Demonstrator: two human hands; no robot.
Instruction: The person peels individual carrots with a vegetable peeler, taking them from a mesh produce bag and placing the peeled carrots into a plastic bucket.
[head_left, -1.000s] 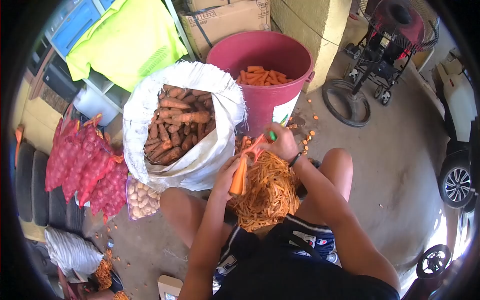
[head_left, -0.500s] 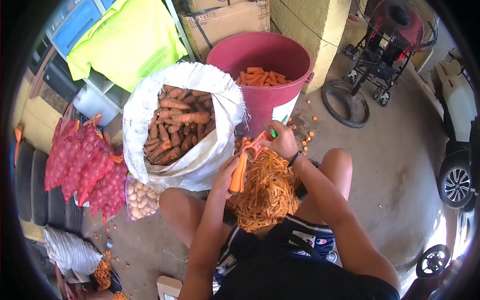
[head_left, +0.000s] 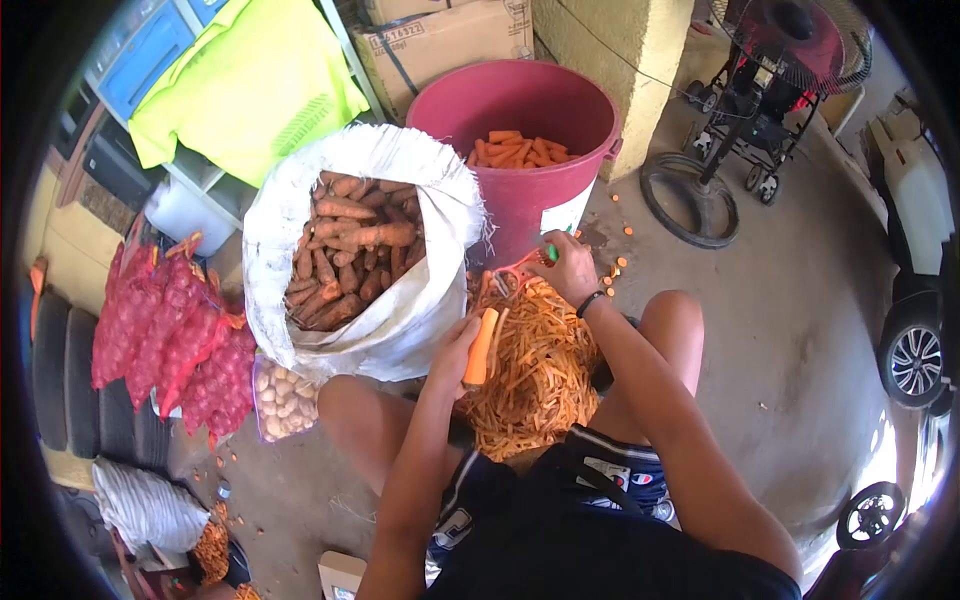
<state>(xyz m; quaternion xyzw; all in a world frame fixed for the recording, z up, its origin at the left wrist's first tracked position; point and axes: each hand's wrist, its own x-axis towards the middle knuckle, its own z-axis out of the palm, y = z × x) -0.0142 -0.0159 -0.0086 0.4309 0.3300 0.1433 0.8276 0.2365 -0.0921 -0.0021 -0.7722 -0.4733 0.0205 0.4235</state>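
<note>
My left hand [head_left: 452, 352] grips a peeled orange carrot [head_left: 481, 346], held upright over a heap of carrot peelings [head_left: 535, 375] between my knees. My right hand [head_left: 568, 268] holds a peeler [head_left: 518, 267] with an orange head and green handle, just past the carrot's top end; a strip of peel hangs from it. To the left a white sack [head_left: 400, 310] stands open, full of unpeeled brown carrots [head_left: 348, 248]. Behind it a red bucket [head_left: 540, 105] holds several peeled carrots [head_left: 517, 150].
Red mesh bags of onions [head_left: 165, 335] and a clear bag of potatoes [head_left: 283, 392] lie at left. Cardboard boxes [head_left: 440, 35] stand behind the bucket. A fan on a wheeled stand [head_left: 770, 80] and a tyre [head_left: 690, 205] are at right. Carrot bits litter the concrete floor.
My right hand drew the peeler up and away past the carrot's tip, pulling off a strip. My left hand kept hold of the carrot and turned it slightly.
</note>
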